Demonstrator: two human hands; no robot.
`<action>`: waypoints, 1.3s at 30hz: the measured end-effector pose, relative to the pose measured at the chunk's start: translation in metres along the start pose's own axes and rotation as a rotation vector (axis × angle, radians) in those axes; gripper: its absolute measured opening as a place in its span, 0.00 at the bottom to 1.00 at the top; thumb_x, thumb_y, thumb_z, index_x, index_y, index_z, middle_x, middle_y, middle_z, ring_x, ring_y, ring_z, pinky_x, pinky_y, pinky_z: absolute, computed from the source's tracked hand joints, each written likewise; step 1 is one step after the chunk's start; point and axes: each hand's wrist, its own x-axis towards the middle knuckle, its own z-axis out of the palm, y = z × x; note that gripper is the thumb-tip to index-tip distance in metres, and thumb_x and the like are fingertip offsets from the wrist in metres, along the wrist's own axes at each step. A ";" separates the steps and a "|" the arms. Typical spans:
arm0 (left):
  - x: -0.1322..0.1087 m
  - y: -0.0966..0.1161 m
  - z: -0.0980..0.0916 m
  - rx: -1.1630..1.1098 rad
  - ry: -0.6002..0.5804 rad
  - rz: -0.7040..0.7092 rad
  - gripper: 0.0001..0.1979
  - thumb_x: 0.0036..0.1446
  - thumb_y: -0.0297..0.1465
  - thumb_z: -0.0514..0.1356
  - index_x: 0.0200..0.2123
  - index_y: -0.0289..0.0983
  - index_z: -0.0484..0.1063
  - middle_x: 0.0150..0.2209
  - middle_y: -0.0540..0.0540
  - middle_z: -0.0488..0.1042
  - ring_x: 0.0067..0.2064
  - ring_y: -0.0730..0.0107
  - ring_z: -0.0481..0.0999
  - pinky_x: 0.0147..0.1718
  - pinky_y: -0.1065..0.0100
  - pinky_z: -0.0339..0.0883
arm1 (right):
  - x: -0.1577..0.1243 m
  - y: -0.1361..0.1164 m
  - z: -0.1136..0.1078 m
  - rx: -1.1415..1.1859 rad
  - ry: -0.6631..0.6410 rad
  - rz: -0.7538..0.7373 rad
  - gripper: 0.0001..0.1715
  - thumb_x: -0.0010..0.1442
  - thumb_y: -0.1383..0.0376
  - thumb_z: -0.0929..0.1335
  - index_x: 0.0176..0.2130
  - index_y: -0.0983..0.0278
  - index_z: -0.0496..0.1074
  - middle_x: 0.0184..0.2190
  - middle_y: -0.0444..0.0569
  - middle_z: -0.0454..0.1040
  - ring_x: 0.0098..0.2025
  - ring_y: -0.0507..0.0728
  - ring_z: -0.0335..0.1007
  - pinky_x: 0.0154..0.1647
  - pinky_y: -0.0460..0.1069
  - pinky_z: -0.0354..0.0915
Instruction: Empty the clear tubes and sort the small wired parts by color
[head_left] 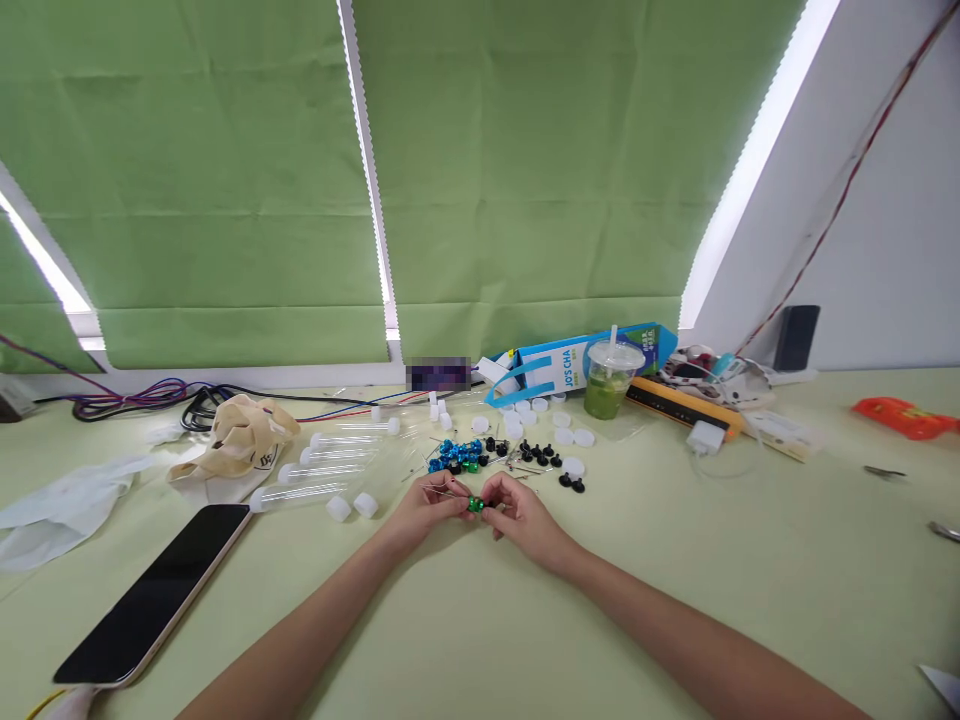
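Close together over the table, my left hand and my right hand both have their fingers closed on a small shiny green part. It spans the gap between the fingertips, and a dark bit shows at its right end by my right fingers. What exactly the part is I cannot make out. Just beyond the hands lies a cluster of small blue metallic parts, with a similar green piece among them. Several black knob-like pieces and thin metal pins are scattered to their right.
White round caps and clear plastic tubes lie around the parts. A phone and a beige cloth pouch are at left. Behind stand a green drink cup, a blue bag and an orange-and-black bar.
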 end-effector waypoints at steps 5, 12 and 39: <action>0.000 0.000 0.000 -0.015 0.007 0.009 0.08 0.46 0.32 0.65 0.27 0.34 0.70 0.29 0.47 0.75 0.31 0.68 0.75 0.36 0.65 0.66 | -0.001 -0.002 -0.001 -0.017 -0.018 -0.006 0.07 0.53 0.64 0.65 0.34 0.62 0.62 0.30 0.42 0.65 0.30 0.50 0.63 0.24 0.43 0.63; 0.000 -0.002 0.000 -0.040 0.008 0.013 0.09 0.45 0.32 0.66 0.27 0.34 0.70 0.29 0.46 0.76 0.32 0.67 0.75 0.37 0.64 0.67 | -0.001 -0.002 -0.001 -0.017 -0.051 -0.014 0.07 0.56 0.62 0.64 0.35 0.62 0.60 0.29 0.42 0.63 0.31 0.51 0.63 0.25 0.44 0.63; 0.000 -0.006 0.001 0.050 0.047 -0.032 0.11 0.43 0.33 0.68 0.28 0.33 0.72 0.30 0.45 0.78 0.35 0.63 0.78 0.38 0.64 0.70 | 0.001 0.010 -0.001 -0.181 -0.033 -0.064 0.07 0.58 0.72 0.56 0.35 0.60 0.56 0.27 0.39 0.59 0.22 0.48 0.56 0.22 0.44 0.57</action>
